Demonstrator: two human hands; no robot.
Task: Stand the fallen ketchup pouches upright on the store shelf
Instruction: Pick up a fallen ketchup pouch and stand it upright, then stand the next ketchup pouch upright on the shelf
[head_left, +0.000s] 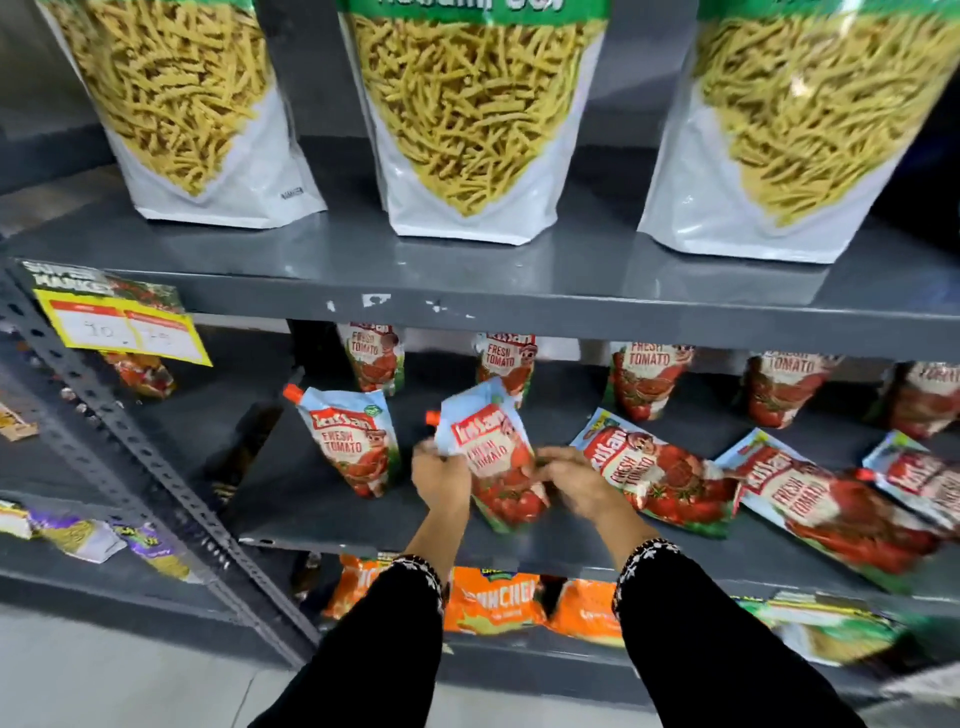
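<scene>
Head view: the left hand (441, 480) curls its fingers around the left edge of a ketchup pouch (493, 457), just under the orange cap, while the right hand (574, 480) closes on the pouch's right edge near its middle. Both hands are partly closed on this one pouch, which is blurred by motion. It leans with its top toward 11 o'clock and its base close to the front lip of the shelf (363, 519); whether the base is fully down I cannot tell.

To do this step well, I judge the base gusset should be spread flat and pressed onto the shelf before either hand lets go, with the cap brought to 12 o'clock. The soft pouch will likely slump if released while tilted, so easing off one hand at a time seems wise.

Both forearms reach in from 6 o'clock, black sleeves ending at patterned cuffs, wrists bent slightly inward toward each other.

At 9 o'clock of the held pouch, an upright pouch (353, 441) stands close by. At 3 o'clock, three fallen pouches (660, 478) lie flat in a row, overlapping at the edges. A back row of pouches (644, 379) stands at 12 o'clock under the upper shelf.
</scene>
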